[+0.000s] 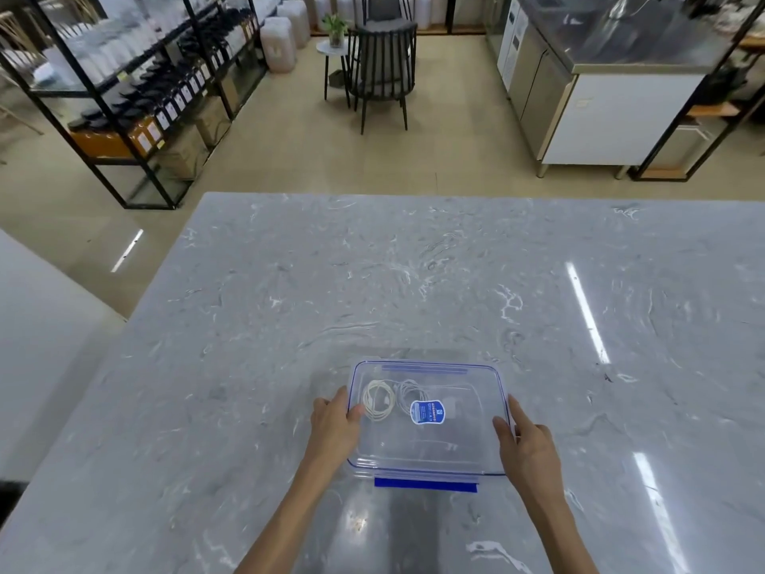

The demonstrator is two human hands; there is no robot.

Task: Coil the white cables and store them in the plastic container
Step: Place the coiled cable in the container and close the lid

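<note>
left grip (333, 424), right grip (528, 445) clasp container (414, 455) ends; white cables (378, 401) coiled between.

On my feed, the plastic container (434, 449) looks like clear, smooth, glossy plastic, and its blue latch (425, 484) like opaque plastic. The white cables (377, 383) inside have a matt sheath. The label (427, 412) looks shiny. The countertop (414, 283) is polished grey veined stone that throws glare, and the far counter (633, 47) is dull stainless steel.
</note>
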